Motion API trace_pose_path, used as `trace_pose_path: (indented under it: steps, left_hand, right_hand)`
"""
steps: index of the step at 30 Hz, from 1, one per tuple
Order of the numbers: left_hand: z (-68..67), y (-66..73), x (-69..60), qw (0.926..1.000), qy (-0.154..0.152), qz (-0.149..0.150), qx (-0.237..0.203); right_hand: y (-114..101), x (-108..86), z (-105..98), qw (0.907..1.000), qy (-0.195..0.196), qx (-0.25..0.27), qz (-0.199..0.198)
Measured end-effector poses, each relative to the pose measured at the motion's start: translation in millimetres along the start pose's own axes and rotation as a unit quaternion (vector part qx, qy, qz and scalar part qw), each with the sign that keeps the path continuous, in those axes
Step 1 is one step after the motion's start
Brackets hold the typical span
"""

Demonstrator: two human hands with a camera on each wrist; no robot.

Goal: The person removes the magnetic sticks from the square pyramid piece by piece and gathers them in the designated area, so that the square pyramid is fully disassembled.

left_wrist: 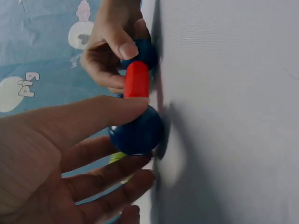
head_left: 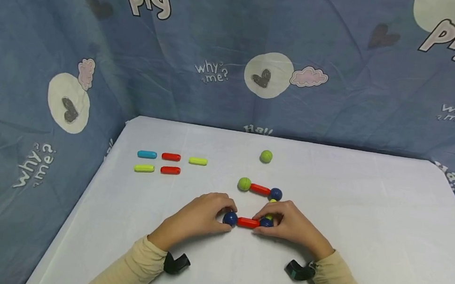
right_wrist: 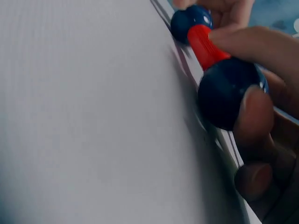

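Note:
A red rod (head_left: 248, 223) joins two dark blue balls near the middle of the table. My left hand (head_left: 201, 215) pinches the left blue ball (head_left: 230, 218) between thumb and fingers; in the left wrist view its thumb lies over that ball (left_wrist: 136, 133) beside the rod (left_wrist: 137, 80). My right hand (head_left: 291, 225) grips the right blue ball (head_left: 266, 222), also seen close in the right wrist view as a large ball (right_wrist: 229, 93). Behind it, partly hidden by my right fingers, a yellow-green piece leads up to another blue ball (head_left: 275, 194), joined by a red rod (head_left: 260, 189) to a green ball (head_left: 244, 184).
A loose green ball (head_left: 266, 156) lies farther back. Several loose rods lie at the left: a blue one (head_left: 147, 154), red ones (head_left: 171, 157) and yellow-green ones (head_left: 197, 161). Patterned blue cloth (head_left: 224, 99) hangs behind the white table (head_left: 358, 191).

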State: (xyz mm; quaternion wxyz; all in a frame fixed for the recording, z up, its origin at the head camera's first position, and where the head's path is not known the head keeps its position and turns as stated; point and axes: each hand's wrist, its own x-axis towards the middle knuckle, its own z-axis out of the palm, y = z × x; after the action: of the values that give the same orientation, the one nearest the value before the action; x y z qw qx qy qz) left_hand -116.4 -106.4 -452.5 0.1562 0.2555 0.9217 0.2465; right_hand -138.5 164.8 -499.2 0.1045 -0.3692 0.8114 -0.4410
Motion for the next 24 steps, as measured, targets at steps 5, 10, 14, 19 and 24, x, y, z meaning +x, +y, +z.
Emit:
trace_pose_path:
  steps: [5,10,14,19,24]
  left_hand:
    - [4.3,-2.3,3.3,0.9995,0.008,0.017,-0.024]
    - [5.8,-3.8,3.9,0.9991,0.003,0.014,-0.039]
    - [4.9,-4.0,3.9,0.9989,-0.004,0.017,-0.045]
    - [-0.1,-5.5,0.2,0.9995,-0.007,0.013,-0.028]
    - [-11.4,-12.3,-4.4,0.9987,0.002,-0.042,-0.03]
  right_hand:
    - [1,0.8,5,0.9999,0.009,-0.012,0.006]
    - [-1,0.7,5,0.9997,0.007,-0.01,0.02]
    - [-2,0.8,3,0.9995,0.0,-0.003,0.031]
    - [0,-0.6,0,0.9993,-0.007,-0.006,0.037]
    - [5,-4.6,-6,0.9987,-0.005,0.013,0.049]
